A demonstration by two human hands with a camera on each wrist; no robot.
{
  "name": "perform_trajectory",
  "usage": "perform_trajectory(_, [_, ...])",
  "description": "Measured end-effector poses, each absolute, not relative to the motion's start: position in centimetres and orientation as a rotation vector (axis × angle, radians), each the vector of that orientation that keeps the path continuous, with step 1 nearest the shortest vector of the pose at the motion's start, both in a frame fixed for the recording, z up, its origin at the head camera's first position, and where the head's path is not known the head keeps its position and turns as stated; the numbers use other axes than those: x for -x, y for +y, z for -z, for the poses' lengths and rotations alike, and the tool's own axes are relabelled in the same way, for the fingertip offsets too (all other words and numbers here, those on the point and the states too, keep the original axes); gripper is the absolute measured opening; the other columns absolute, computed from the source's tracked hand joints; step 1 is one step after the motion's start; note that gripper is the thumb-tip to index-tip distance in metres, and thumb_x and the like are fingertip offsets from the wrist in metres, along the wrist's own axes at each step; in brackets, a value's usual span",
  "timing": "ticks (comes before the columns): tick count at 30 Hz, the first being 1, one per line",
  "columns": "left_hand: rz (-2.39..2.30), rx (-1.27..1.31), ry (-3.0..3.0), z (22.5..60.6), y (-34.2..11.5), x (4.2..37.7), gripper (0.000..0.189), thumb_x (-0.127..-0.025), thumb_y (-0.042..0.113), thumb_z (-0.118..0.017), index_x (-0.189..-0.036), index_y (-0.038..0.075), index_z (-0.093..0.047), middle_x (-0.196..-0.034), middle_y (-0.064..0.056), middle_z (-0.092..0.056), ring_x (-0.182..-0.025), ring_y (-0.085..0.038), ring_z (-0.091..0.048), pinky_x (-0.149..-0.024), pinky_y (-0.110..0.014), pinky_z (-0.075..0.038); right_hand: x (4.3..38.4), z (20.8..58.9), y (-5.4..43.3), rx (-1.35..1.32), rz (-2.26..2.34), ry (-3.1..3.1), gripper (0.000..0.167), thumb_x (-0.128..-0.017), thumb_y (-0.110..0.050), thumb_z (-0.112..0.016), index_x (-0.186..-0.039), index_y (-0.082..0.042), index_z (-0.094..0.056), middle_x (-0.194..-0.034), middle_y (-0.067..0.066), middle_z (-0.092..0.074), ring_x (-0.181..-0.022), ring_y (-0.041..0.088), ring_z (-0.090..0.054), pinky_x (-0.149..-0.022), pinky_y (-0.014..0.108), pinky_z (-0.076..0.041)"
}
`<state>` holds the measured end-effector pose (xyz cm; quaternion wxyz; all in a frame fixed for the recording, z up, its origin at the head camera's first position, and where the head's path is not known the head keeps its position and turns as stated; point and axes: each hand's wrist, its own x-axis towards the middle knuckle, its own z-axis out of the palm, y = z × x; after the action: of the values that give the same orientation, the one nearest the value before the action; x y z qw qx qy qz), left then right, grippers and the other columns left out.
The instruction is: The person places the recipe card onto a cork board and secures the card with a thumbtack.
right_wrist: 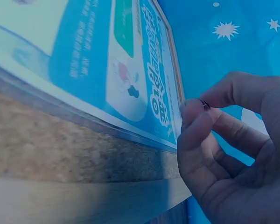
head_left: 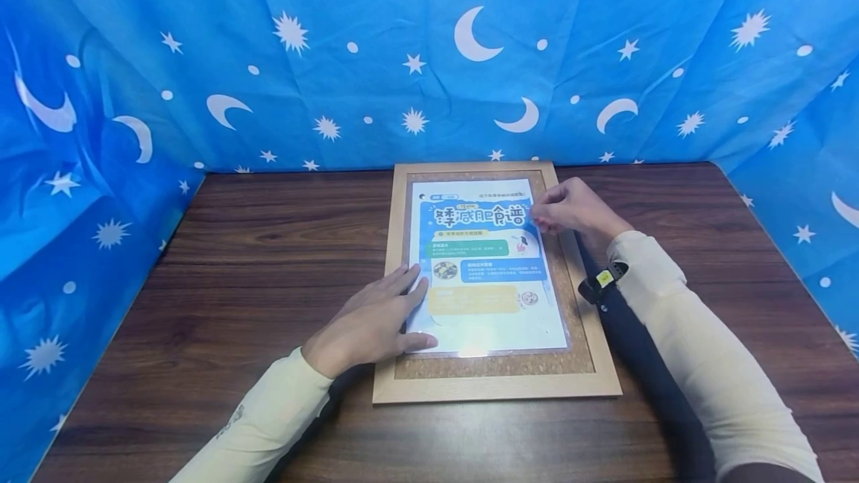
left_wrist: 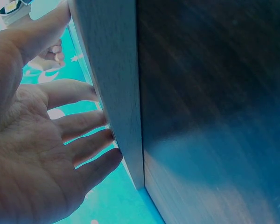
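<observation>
A laminated sheet (head_left: pixel 470 330) with coloured panels and large printed characters lies on a wood-framed cork board (head_left: pixel 496 365). My left hand (head_left: pixel 369 319) rests along the left side of the board, fingers spread, with fingertips and thumb over the sheet's edge. In the left wrist view, that hand (left_wrist: pixel 42 140) has its fingers extended against the frame's side (left_wrist: pixel 114 84). My right hand (head_left: pixel 570 207) is at the sheet's upper right edge. In the right wrist view, its thumb and index finger pinch a small, dark, shiny pin (right_wrist: pixel 206 107), mostly hidden by the fingertips.
The board lies on a dark wood-grain table (head_left: pixel 268 244), its top end near the back edge. A blue cloth (head_left: pixel 376 80) with white moons and stars hangs behind and at both sides. A dark wristband (head_left: pixel 604 282) is on my right wrist, over a pale sleeve.
</observation>
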<state>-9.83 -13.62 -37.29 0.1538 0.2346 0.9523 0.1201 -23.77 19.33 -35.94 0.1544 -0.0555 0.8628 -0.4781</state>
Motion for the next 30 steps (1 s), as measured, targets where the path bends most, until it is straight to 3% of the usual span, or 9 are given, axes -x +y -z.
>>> perform_trajectory(17, [-0.327, -0.669, 2.73, 37.2, -13.6, 9.9, 0.089, -0.09, 0.054, -0.072, -0.157, 0.008, -0.037, -0.167, -0.013, -0.02, -0.155, -0.03, -0.011, -0.122, -0.053, -0.02, 26.6, 35.9, 19.2, 0.02, 1.479, 2.372, 0.027, -0.093, -0.012, -0.074, -0.114, 0.005, -0.071, -0.102, 0.014, -0.072, -0.083, 0.02, -0.068, -0.077, 0.028, -0.058])
perform_trajectory(25, [-0.329, -0.659, 2.729, 37.3, -13.6, 9.9, 0.089, -0.09, 0.055, -0.071, -0.157, 0.008, -0.036, -0.167, -0.012, -0.019, -0.155, -0.03, -0.011, -0.122, -0.053, -0.02, 28.0, 36.3, 18.6, -0.096, 1.482, 2.348, 0.025, -0.097, -0.008, -0.068, -0.119, 0.004, -0.07, -0.116, 0.016, -0.066, -0.084, 0.016, -0.068, -0.083, 0.028, -0.059])
perform_trajectory(30, [-0.313, -0.656, 2.729, 37.3, -13.6, 9.9, 0.089, -0.09, 0.057, -0.07, -0.158, 0.01, -0.035, -0.168, -0.011, -0.019, -0.155, -0.028, -0.011, -0.122, -0.051, -0.02, 28.6, 36.6, 18.1, -0.138, 1.452, 2.377, 0.024, -0.099, -0.009, -0.066, -0.119, 0.002, -0.07, -0.115, 0.018, -0.067, -0.086, 0.019, -0.07, -0.081, 0.027, -0.058])
